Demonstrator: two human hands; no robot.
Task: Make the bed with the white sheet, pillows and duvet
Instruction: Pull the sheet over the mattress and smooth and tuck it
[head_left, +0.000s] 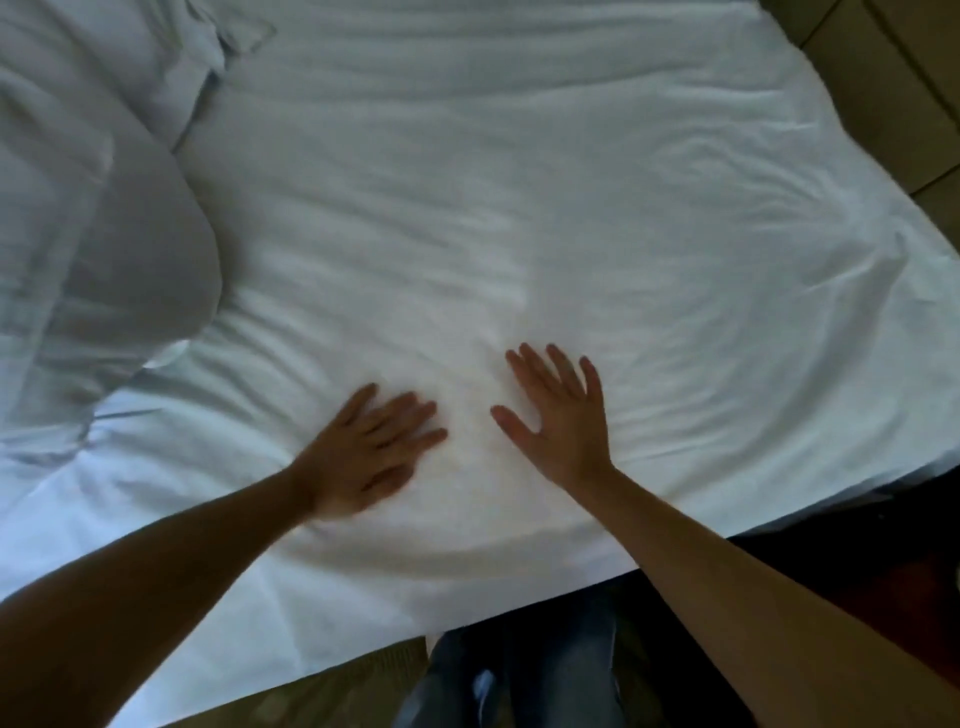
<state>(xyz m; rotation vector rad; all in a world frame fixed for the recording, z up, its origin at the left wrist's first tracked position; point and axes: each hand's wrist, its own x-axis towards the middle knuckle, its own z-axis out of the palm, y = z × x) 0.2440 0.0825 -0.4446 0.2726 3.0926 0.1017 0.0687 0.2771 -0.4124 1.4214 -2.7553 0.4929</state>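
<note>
White cotton covered nearly the whole view: the white sheet (519, 182) lay spread over the mattress, rippled with shallow creases that ran across it toward the hands. Both hands rested on it near the closer edge, a narrow strip of bare fabric between them.

The left hand (363, 452) lay palm down, its fingers (415, 415) straight and close together, pointing toward the other hand; it was blurred, so I cannot tell how firmly it pressed. The right hand (558, 415) was also flat on the fabric, its fingers (545, 364) fanned well apart and the thumb stuck out to the side toward the left hand. Neither hand gripped or pinched anything.

A plump pillow (130, 234) sat at the left side of the bed, its rounded end near the left forearm, with more white bedding (78, 62) bunched behind it; whether that was a second pillow or the duvet could not be told.

The sheet's near edge ran slantwise from the lower left up to the right, hanging over the mattress side just in front of the person's jeans (519, 675). Its far right edge met tan floor (883, 78) at the upper right corner. Between the hands and those edges the sheet lay open, a broad stretch ahead and to the right
</note>
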